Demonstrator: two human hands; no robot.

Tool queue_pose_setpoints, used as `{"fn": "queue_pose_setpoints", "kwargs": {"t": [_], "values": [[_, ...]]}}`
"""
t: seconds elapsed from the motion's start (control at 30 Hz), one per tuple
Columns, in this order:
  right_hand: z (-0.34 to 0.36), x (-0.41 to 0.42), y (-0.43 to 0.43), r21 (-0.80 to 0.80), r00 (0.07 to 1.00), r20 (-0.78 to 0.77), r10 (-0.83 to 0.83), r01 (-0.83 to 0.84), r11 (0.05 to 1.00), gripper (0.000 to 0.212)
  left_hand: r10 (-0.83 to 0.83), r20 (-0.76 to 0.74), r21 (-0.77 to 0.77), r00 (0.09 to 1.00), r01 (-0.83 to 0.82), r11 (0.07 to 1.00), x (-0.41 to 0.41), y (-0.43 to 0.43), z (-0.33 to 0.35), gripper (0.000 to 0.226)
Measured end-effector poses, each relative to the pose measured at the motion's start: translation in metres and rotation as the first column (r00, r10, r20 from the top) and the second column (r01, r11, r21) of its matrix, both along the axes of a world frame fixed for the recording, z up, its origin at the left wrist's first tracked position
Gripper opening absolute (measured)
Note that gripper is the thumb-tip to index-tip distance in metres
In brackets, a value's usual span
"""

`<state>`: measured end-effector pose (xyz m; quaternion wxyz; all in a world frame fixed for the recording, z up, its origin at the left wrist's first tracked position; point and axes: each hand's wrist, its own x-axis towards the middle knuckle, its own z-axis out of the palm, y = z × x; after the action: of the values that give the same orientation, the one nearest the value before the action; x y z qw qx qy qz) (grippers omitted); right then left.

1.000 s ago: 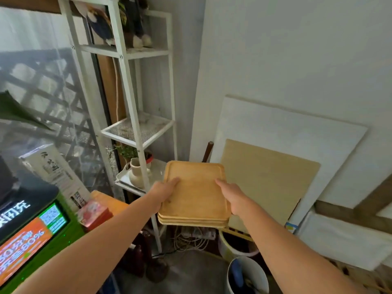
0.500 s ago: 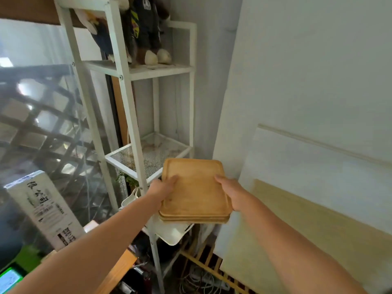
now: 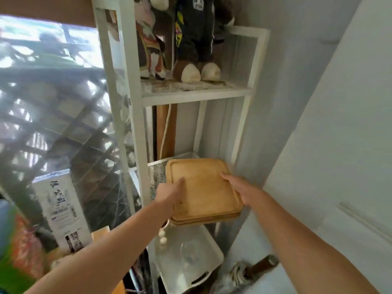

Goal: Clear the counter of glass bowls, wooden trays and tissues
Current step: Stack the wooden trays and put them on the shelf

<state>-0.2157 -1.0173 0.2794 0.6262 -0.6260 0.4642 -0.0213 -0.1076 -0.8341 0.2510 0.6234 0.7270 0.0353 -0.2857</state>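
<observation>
I hold a short stack of wooden trays (image 3: pixel 204 190), light brown with rounded corners, flat in both hands. My left hand (image 3: pixel 169 195) grips the stack's left edge with the thumb on top. My right hand (image 3: pixel 241 190) grips its right edge. The far half of the stack lies over the white mesh middle shelf (image 3: pixel 156 177) of a white metal rack (image 3: pixel 127 102); whether it rests on the mesh I cannot tell. The near edge juts out past the shelf front.
Plush toys (image 3: pixel 191 39) stand on the rack's upper shelf. A white plastic tray (image 3: pixel 191 266) with a clear glass item lies on the lower shelf. A white carton (image 3: pixel 61 209) stands at the left by the window. A white wall (image 3: pixel 339 124) closes the right.
My view has risen and drawn closer to the rack. Both hands have carried the stack of trays forward, from in front of the rack to over its mesh middle shelf.
</observation>
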Motion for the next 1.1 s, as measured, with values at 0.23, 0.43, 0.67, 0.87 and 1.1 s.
{"fn": "queue_pose_setpoints", "kwargs": {"t": [0.23,0.43,0.67,0.87,1.1], "values": [[-0.015,0.083,-0.032,0.092,0.98,-0.037,0.196,-0.192,0.977,0.033,0.176,-0.025,0.119,0.984,-0.172,0.978,0.043,-0.018,-0.01,0.064],[-0.041,0.13,-0.056,0.1,0.953,-0.077,0.293,-0.285,0.953,0.037,0.285,-0.099,0.131,0.953,-0.271,0.954,0.064,-0.033,-0.019,0.031],[-0.061,0.156,-0.063,0.056,0.951,-0.042,0.307,-0.304,0.951,0.026,0.333,-0.035,0.193,0.942,-0.321,0.927,0.074,-0.033,-0.027,0.015],[-0.064,0.163,-0.064,-0.02,0.927,-0.064,0.369,-0.371,0.928,0.035,0.299,0.03,0.262,0.954,-0.296,0.918,0.072,-0.029,-0.029,0.005],[-0.06,0.165,-0.062,-0.065,0.911,-0.091,0.402,-0.408,0.911,0.037,0.252,0.077,0.383,0.965,-0.262,0.886,0.071,-0.03,-0.031,0.023]]}}
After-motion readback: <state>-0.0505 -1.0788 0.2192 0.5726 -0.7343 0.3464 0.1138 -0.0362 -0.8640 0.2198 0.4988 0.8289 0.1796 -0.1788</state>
